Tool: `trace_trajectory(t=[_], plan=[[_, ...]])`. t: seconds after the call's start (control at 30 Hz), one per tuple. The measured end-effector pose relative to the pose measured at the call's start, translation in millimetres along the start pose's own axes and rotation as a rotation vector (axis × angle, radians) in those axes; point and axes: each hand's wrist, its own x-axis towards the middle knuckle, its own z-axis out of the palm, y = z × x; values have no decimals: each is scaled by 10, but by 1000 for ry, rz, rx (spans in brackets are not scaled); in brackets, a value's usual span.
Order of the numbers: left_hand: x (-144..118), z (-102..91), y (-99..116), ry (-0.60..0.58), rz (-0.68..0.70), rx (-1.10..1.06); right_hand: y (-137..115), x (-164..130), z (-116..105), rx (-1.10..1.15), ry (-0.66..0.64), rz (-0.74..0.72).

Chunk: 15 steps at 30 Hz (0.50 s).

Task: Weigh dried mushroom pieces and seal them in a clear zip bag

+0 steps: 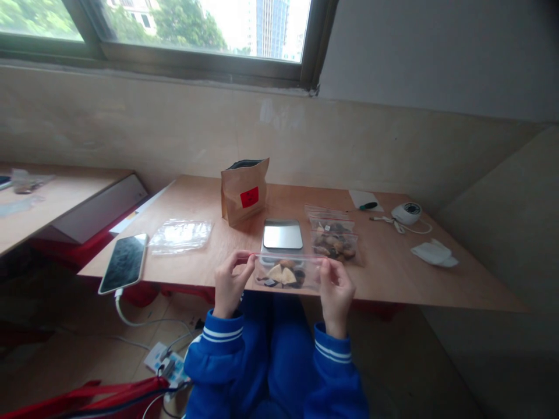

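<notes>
Low in the middle of the frame, both hands hold a small clear zip bag (pixel 286 272) stretched between them at the near edge of the surface (pixel 196 203). The left hand (pixel 229 285) has its grip pinched on the bag's left top corner; the right hand (pixel 335 291) pinches the right top corner. The bag's long axis runs left to right across the picture, its pink seal strip taut along the top, so neither hand is nearer than the other. Inside lie pale, brown and dark pieces, gathered at the bottom. Just behind it sits a small scale (pixel 282 235), with filled bags (pixel 334 238) to its right and a brown paper pouch (pixel 243 191) further back.
</notes>
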Motion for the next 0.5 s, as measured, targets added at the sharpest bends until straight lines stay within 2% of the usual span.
trace_trajectory(t=[0.17,0.23,0.4,0.5], plan=[[-64,248,20,-28,-217,-375,-16,9,155,101,-11,150],[-80,321,29,-41,-266,-464,13,11,188,124,-24,192],[-65,334,28,-45,-275,-468,54,35,149,242,-138,249],[-43,303,3,-40,-271,-455,55,50,109,243,-126,252]])
